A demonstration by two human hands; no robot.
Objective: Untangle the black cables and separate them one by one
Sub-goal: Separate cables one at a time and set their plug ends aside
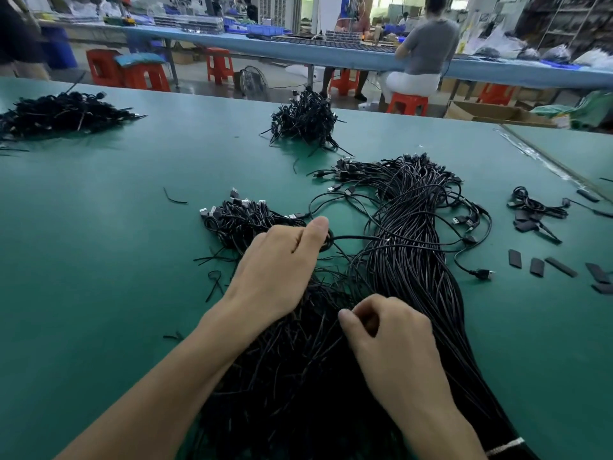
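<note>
Head view: both hands working in the black cable tangle

Green table [99, 227] carries everything. A long bundle of black cables [411, 254] runs from the near edge up the middle, with plugs fanned at its far end. A smaller coiled heap [238, 217] lies to its left. Left hand [282, 260] grips a looped cable [351, 237] beside that heap. Right hand [388, 330], fingers curled, pinches thin strands [326, 340] at the bundle's left side.

No legible text anywhere, perhaps through blur and distance.
</note>
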